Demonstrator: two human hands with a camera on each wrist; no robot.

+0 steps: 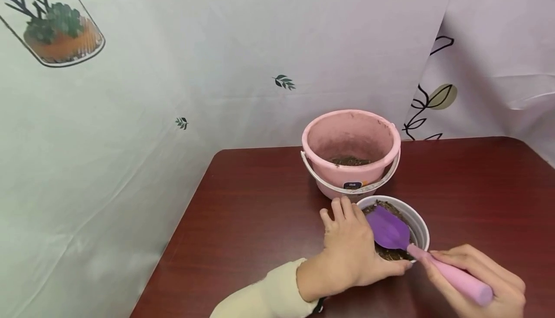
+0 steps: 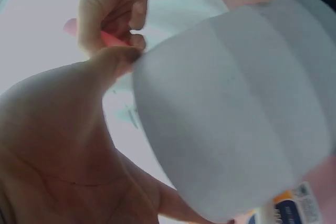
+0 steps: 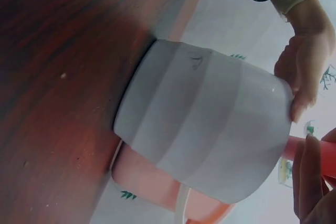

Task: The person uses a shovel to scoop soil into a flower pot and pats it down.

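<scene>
In the head view a white plant pot [image 1: 421, 221] stands upright on the table, with dark soil [image 1: 392, 254] and straw-like bits inside. My left hand [image 1: 350, 250] holds the pot's rim, thumb on the near side and fingers spread along the far left. My right hand [image 1: 481, 279] grips the pink handle of a small trowel [image 1: 389, 229]. Its purple blade lies inside the pot over the soil, covering part of it. The right wrist view shows the pot's ribbed outer wall [image 3: 199, 114], with the left thumb at its rim.
Just behind the pot stands a pink bucket [image 1: 334, 176] with soil low inside and its white handle [image 1: 310, 171] hanging down in front. The dark red table [image 1: 243, 212] meets a pale printed sheet [image 1: 225, 58] at the back and left.
</scene>
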